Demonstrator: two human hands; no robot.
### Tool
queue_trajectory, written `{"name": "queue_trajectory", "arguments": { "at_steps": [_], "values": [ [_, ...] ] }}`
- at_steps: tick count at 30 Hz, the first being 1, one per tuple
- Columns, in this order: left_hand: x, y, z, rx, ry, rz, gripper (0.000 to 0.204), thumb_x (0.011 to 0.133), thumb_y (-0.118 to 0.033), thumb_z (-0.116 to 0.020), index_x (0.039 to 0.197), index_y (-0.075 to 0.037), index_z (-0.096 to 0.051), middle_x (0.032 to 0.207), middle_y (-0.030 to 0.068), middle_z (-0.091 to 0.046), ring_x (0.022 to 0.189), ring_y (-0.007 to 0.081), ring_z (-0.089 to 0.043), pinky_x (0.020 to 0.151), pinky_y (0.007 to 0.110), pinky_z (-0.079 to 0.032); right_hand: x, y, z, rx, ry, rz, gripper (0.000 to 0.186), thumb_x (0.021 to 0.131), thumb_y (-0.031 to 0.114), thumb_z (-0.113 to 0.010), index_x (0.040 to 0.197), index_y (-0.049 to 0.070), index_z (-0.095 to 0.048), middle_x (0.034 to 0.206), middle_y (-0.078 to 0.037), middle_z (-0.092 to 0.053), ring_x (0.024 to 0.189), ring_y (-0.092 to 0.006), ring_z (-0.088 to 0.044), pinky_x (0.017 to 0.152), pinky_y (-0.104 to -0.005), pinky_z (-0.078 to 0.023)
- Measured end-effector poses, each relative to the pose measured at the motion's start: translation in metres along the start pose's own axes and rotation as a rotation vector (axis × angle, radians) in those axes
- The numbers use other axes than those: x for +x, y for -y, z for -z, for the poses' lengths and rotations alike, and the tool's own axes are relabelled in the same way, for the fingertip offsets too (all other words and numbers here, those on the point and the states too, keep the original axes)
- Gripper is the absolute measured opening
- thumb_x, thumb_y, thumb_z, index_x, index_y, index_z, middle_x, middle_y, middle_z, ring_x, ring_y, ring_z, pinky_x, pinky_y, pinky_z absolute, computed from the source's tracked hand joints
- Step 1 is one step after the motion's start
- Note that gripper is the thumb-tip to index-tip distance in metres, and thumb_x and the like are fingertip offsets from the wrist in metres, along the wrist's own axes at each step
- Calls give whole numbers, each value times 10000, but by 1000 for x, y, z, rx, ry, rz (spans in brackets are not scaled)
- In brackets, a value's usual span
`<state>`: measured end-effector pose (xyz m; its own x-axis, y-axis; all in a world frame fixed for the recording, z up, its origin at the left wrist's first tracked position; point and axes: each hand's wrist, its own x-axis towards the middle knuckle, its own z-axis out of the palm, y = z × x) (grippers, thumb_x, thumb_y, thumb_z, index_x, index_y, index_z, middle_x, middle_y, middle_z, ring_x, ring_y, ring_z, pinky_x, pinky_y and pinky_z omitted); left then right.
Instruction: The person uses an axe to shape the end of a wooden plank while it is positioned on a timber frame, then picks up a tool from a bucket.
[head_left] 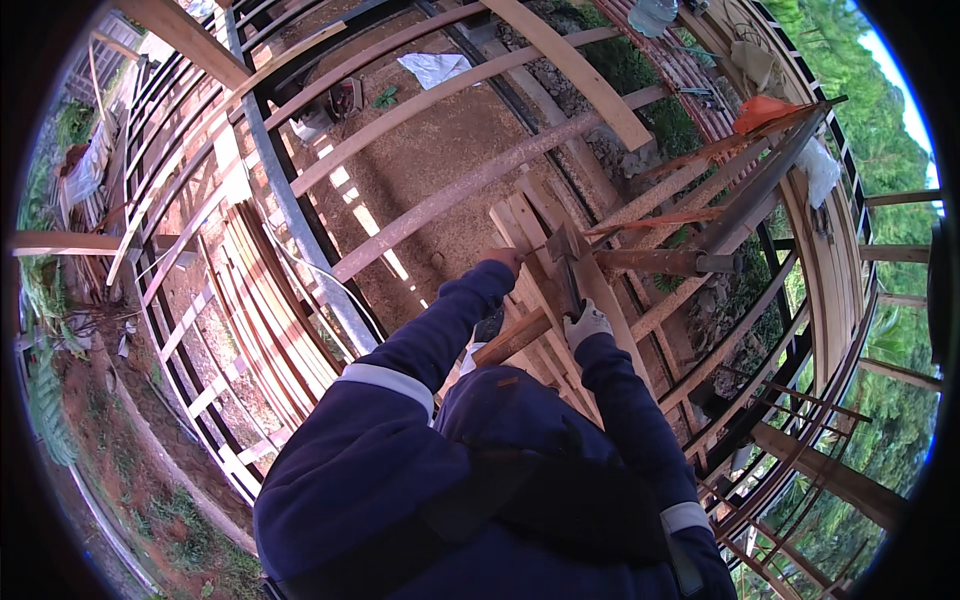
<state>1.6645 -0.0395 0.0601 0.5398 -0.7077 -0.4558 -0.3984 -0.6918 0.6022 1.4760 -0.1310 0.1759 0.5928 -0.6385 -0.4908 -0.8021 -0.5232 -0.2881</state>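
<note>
My right hand (588, 325), in a pale glove, is closed round the handle of a dark hand tool with a broad, wedge-shaped metal head (563, 245). The head lies over a long wooden board (602, 300) in front of me; the tool's exact kind is hard to make out. My left hand (504, 259) is closed at the edge of a wooden board (542, 280) beside the tool. Its fingertips are partly hidden. Several light planks lie side by side beneath both hands. A short brown wood block (512, 338) sits across them, close to my body.
Wooden beams (455, 210) and dark metal bars span the open floor frame, with bare ground below. Stacked planks (270, 310) lie to the left. On the right are a rusty metal pipe (660, 262), an orange cloth (765, 113) and long boards (830, 290). A white sheet (433, 68) lies ahead.
</note>
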Motion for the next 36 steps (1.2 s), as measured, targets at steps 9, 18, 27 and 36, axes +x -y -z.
{"name": "queue_trajectory", "arguments": {
  "at_steps": [9, 18, 27, 36],
  "values": [
    [-3, 10, 1, -22, -52, -34, 329, 883, -321, -446, 955, -62, -634, 956, 189, -628, 924, 380, -583, 819, 438, -459, -38, 27, 54, 697, -350, 334, 436, 788, 132, -637, 1152, -35, -465, 963, -206, -601, 904, -334, -615, 764, -363, -480],
    [-8, 1, 3, 46, -12, -30, 313, 881, -313, -445, 958, -75, -633, 948, 178, -634, 917, 368, -589, 814, 440, -461, 1, -10, -5, 46, 93, -43, 519, 805, 305, -601, 1172, -36, -467, 1045, -229, -597, 1009, -365, -572, 864, -397, -450],
    [9, 23, 5, -62, 48, -59, 305, 874, -320, -484, 891, -69, -657, 867, 176, -641, 836, 354, -609, 752, 436, -482, -48, 57, 99, 787, -400, 352, 397, 801, 163, -631, 1105, -52, -492, 889, -190, -630, 825, -339, -626, 724, -354, -487],
    [2, 12, -1, 69, -31, -107, 315, 893, -321, -450, 963, -78, -637, 938, 170, -637, 891, 358, -602, 792, 438, -473, -9, -2, 3, -1, -49, 11, 467, 809, 288, -605, 1126, -37, -497, 919, -217, -632, 909, -365, -610, 780, -397, -476]
  ]
}}
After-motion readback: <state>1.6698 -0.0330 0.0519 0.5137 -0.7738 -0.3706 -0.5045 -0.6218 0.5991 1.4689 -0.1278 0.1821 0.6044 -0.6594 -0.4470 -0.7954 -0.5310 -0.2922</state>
